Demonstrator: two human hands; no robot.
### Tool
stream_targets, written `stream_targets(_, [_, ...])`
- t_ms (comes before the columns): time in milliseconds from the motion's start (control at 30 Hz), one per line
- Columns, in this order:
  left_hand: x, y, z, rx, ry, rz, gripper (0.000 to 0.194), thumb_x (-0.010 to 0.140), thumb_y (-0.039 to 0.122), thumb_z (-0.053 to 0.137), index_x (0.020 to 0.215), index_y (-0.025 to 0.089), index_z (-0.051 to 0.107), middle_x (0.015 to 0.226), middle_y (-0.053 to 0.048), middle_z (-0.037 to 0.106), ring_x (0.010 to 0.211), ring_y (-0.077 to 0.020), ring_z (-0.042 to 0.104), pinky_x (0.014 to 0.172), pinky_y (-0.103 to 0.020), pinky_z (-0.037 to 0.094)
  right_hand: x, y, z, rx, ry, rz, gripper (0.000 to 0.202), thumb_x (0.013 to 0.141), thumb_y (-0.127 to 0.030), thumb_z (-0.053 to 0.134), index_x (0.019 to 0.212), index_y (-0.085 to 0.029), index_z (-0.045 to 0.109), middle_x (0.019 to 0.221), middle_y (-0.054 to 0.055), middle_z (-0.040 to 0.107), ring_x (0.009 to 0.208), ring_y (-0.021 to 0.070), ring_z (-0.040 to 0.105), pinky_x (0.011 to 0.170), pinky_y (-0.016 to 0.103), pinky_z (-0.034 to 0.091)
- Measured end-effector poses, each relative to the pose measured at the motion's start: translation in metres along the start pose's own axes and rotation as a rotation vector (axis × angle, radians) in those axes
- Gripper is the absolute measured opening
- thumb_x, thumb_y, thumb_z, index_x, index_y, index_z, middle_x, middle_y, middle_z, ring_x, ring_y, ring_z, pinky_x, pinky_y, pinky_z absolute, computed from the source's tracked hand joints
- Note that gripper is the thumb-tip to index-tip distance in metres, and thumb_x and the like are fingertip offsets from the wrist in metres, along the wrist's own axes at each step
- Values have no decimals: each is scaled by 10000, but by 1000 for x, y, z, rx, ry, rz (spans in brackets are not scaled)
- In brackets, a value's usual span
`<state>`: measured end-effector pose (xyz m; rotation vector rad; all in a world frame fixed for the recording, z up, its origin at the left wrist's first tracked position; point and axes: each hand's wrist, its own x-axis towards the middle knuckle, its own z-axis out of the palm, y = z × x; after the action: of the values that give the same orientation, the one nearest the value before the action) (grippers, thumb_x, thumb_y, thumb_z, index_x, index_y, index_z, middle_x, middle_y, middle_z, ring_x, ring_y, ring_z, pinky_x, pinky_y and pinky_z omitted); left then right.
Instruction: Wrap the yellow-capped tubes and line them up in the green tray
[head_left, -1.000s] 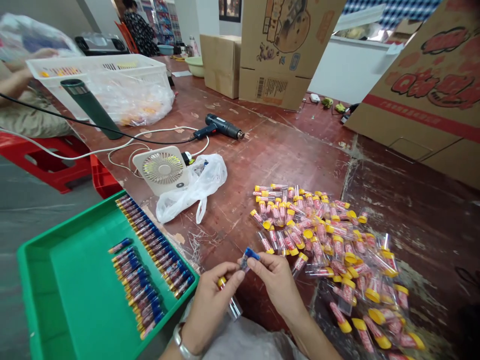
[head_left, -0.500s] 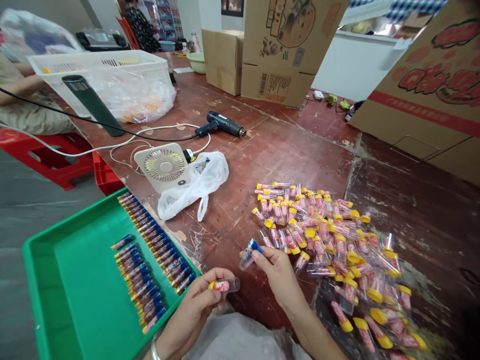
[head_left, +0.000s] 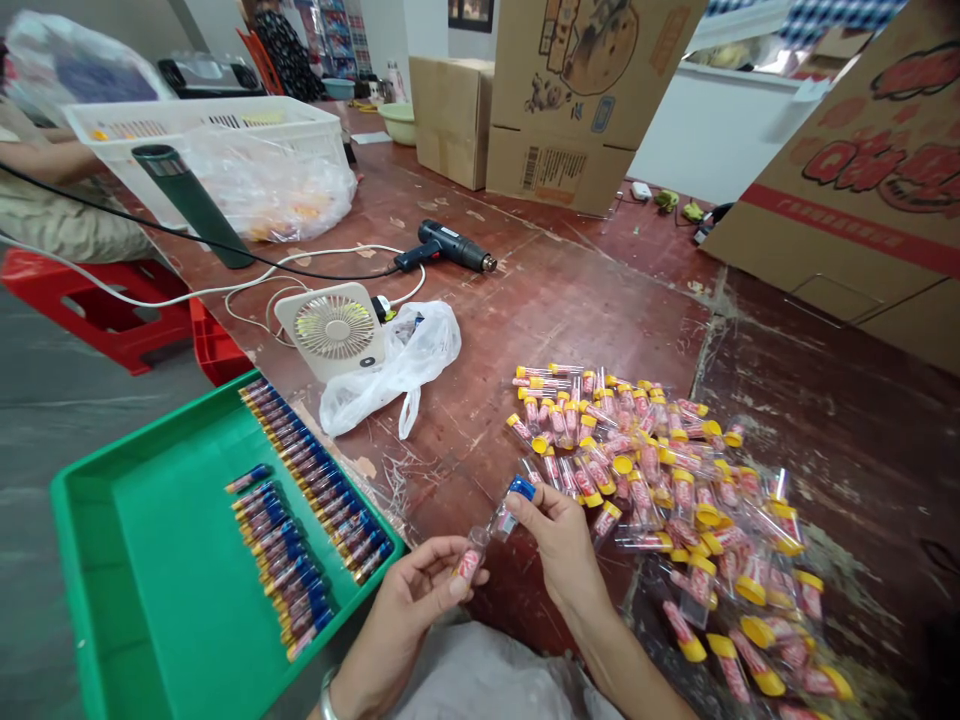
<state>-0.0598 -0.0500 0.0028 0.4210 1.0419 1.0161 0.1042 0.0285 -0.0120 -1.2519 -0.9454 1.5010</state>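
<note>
My left hand [head_left: 431, 590] pinches a small clear tube [head_left: 469, 562] with a pink-and-white roll inside, tilted up to the right. Between the thumb and fingers of my right hand [head_left: 555, 530] is a clear plastic sleeve [head_left: 513, 505] with a blue printed end. The tube's clear end meets the sleeve's lower edge; whether it is inside cannot be made out. Right of my hands lies a loose pile of yellow-capped tubes [head_left: 682, 490]. On the left, a green tray [head_left: 157, 600] holds rows of tubes in blue-ended sleeves [head_left: 315, 470].
Behind the tray stand a small fan [head_left: 337, 328] and a white plastic bag [head_left: 427, 350]. A heat gun [head_left: 454, 247] lies farther back, its cable running left past a dark green cylinder [head_left: 199, 210]. Cardboard boxes [head_left: 454, 120] and a white basket [head_left: 322, 130] line the back. Another person's arm [head_left: 56, 160] shows at left.
My left hand has turned the tube upward and brought it right, to the sleeve's lower edge. My right hand still grips the sleeve, now slightly farther right.
</note>
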Motion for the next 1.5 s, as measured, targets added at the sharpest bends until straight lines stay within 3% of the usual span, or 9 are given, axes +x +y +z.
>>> stream_targets(433, [5,-8,0,33,11,39,253,783,267,755,1013,183,692,941,-52,727,888,-181,652,789,-257,466,-3,5,2,37,-41,-6,297,769,-390,741,634,-183,575,592,-61,435,568,119,332,548,252,293])
stream_targets(567, [5,-7,0,37,-2,30,264,792,280,744,1025,168,692,943,-70,727,873,-191,655,764,-268,479,-4,2,2,13,-131,-43,264,788,-353,731,635,-178,607,587,-58,478,566,112,366,544,236,313])
stream_targets(700, [5,-7,-1,27,-10,29,262,783,270,751,1014,163,689,957,-71,705,881,-215,676,747,-282,503,-5,-5,2,-21,-237,-46,174,782,-325,744,709,-185,672,644,-38,593,614,124,493,594,233,385])
stream_targets(900, [11,-6,1,-31,-35,139,214,797,207,739,978,196,627,916,-40,694,890,-214,696,722,-269,532,-8,-8,7,-45,-370,25,171,771,-338,752,826,-180,714,761,19,698,733,189,629,683,282,472])
stream_targets(1000, [13,0,4,-60,-41,192,213,781,205,755,952,193,628,908,-44,711,879,-219,707,705,-265,548,-8,-5,9,-87,-373,16,188,807,-361,715,784,-176,705,743,23,691,716,185,625,665,275,477])
stream_targets(1167, [14,8,1,-97,-98,157,420,684,160,831,1075,165,678,969,-93,752,917,-237,709,790,-299,565,-8,-6,10,-74,-302,-30,167,850,-351,675,875,-191,711,833,31,703,784,184,617,756,288,481])
stream_targets(1300, [15,7,-1,-74,37,170,277,723,199,802,988,140,744,846,-95,782,816,-211,726,697,-259,580,-11,-6,14,-42,-306,-11,148,836,-340,698,864,-194,704,785,9,685,728,159,595,703,255,482])
stream_targets(1500, [18,3,2,-95,214,196,199,649,215,847,819,131,787,723,-73,783,655,-163,711,587,-205,571,-15,-7,23,-47,-308,26,154,826,-335,712,831,-181,708,762,8,692,716,151,601,668,237,492])
